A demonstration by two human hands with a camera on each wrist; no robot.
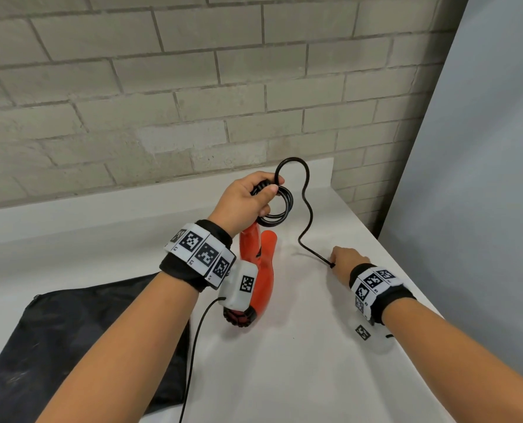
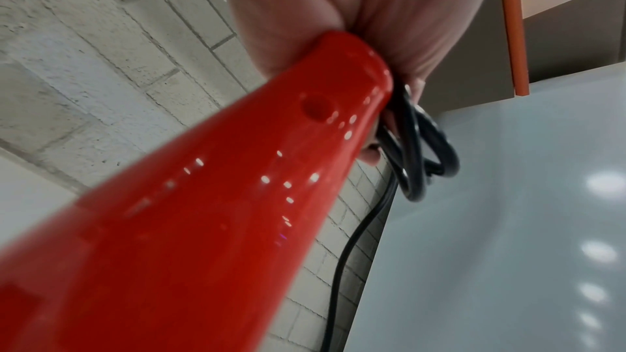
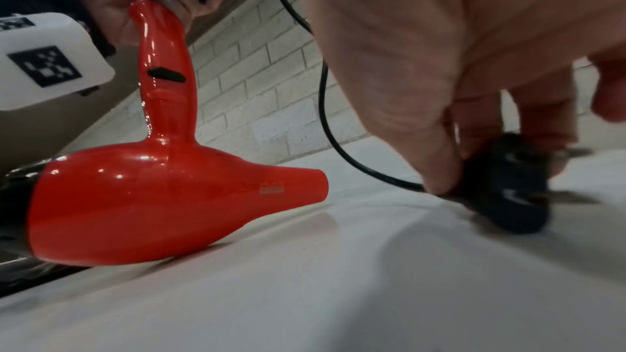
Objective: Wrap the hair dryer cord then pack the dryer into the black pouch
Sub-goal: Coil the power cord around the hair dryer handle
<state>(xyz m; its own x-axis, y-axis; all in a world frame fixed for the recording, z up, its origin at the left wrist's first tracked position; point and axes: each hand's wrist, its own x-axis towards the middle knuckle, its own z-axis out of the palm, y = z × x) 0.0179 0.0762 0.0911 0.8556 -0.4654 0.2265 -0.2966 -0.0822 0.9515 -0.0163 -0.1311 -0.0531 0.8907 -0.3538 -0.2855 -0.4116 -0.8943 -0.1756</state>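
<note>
A red hair dryer (image 1: 263,285) (image 3: 142,197) rests its barrel on the white table, handle pointing up. My left hand (image 1: 248,199) grips the handle's top end (image 2: 338,90) together with a few coils of black cord (image 1: 277,206) (image 2: 416,154). The loose cord (image 1: 307,209) (image 3: 321,106) arcs up from the coils and drops to the table. At its end my right hand (image 1: 344,262) pinches the black plug (image 3: 501,186) against the tabletop; two metal prongs stick out. The black pouch (image 1: 71,340) lies flat at the lower left, under my left forearm.
A grey brick wall (image 1: 193,87) runs along the table's back edge. A pale panel (image 1: 483,148) stands at the right, past the table's right edge. A thin black cable (image 1: 193,355) hangs from the left wrist camera over the pouch's edge.
</note>
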